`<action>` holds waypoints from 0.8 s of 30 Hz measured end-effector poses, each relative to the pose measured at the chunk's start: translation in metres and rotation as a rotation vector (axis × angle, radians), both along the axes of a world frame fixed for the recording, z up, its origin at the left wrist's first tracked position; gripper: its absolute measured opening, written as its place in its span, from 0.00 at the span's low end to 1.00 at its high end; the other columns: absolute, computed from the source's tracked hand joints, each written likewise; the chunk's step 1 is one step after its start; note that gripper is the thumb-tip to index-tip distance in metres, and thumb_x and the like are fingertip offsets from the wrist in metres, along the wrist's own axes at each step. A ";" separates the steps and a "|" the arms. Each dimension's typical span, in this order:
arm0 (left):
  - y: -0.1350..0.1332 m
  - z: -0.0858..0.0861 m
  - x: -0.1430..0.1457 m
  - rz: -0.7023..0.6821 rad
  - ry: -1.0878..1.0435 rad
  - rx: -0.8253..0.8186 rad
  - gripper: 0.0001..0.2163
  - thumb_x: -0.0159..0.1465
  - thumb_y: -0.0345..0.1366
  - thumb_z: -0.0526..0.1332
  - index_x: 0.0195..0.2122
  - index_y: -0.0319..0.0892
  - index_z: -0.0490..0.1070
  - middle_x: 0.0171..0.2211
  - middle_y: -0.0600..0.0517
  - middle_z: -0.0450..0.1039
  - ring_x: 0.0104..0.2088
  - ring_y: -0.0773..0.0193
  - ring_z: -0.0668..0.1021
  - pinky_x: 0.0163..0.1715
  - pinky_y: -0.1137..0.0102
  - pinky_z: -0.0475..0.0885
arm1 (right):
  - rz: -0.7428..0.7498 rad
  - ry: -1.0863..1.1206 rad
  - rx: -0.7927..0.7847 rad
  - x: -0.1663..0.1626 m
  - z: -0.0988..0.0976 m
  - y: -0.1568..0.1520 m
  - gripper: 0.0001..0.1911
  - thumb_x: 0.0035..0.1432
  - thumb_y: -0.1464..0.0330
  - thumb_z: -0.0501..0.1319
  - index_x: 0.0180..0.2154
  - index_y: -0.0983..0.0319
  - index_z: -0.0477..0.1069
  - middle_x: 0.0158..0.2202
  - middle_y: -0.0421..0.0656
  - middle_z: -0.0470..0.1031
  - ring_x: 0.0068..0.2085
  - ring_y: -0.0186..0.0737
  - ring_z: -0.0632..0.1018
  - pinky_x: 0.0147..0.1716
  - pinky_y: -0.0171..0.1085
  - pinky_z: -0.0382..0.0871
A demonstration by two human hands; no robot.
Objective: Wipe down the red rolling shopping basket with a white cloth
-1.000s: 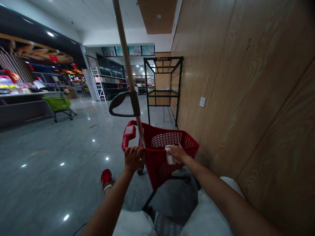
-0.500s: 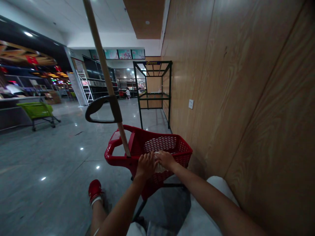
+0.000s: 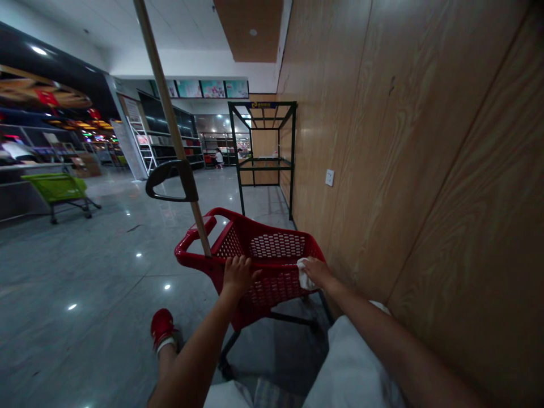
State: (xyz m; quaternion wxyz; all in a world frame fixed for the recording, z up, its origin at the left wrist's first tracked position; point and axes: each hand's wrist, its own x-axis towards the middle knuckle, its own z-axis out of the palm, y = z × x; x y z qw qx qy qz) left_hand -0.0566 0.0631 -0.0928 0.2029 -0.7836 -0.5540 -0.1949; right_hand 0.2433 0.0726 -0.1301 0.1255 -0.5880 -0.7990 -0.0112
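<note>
A red plastic shopping cart (image 3: pixel 272 286) with perforated basket walls stands side-on before me. My left hand (image 3: pixel 238 276) is closed over the near rim of its basket, close to the handle end, with the thumb pointing right. Farther right along that same rim, my right hand (image 3: pixel 317 272) presses a crumpled white cloth (image 3: pixel 304 276) against the edge; part of the cloth hangs down outside the basket. A long pole with a dark loop handle (image 3: pixel 173 181) rises at the cart's handle end.
The wood-panelled wall (image 3: pixel 408 170) with a socket (image 3: pixel 330 177) runs close on my right. Beyond the cart stands a dark metal rack (image 3: pixel 261 168). A green shopping cart (image 3: pixel 57 188) is at left by a counter, and a person (image 3: pixel 219 157) is far back.
My right hand has slid the cloth rightward along the rim, away from my left hand. The left hand has shifted slightly left, and the cart appears a little farther left.
</note>
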 end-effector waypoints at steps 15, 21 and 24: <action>-0.002 -0.035 0.028 -0.121 -0.139 -0.288 0.21 0.62 0.45 0.56 0.54 0.43 0.66 0.59 0.44 0.66 0.63 0.52 0.62 0.62 0.54 0.56 | 0.282 -0.064 0.051 -0.045 -0.017 -0.030 0.23 0.62 0.71 0.51 0.59 0.60 0.62 0.61 0.50 0.64 0.57 0.46 0.69 0.51 0.46 0.66; -0.011 -0.040 0.049 -0.095 -0.156 -0.266 0.16 0.61 0.38 0.55 0.48 0.43 0.72 0.55 0.44 0.70 0.63 0.46 0.61 0.61 0.49 0.55 | 0.244 0.010 0.118 -0.061 -0.039 -0.040 0.23 0.63 0.72 0.50 0.59 0.61 0.63 0.61 0.49 0.65 0.58 0.45 0.68 0.53 0.45 0.65; -0.021 -0.045 0.057 -0.184 -0.191 -0.294 0.14 0.60 0.37 0.54 0.45 0.45 0.73 0.50 0.48 0.74 0.63 0.48 0.61 0.62 0.48 0.52 | 0.324 0.015 0.132 -0.068 -0.041 -0.040 0.24 0.63 0.71 0.51 0.60 0.59 0.61 0.62 0.48 0.64 0.58 0.44 0.68 0.51 0.43 0.66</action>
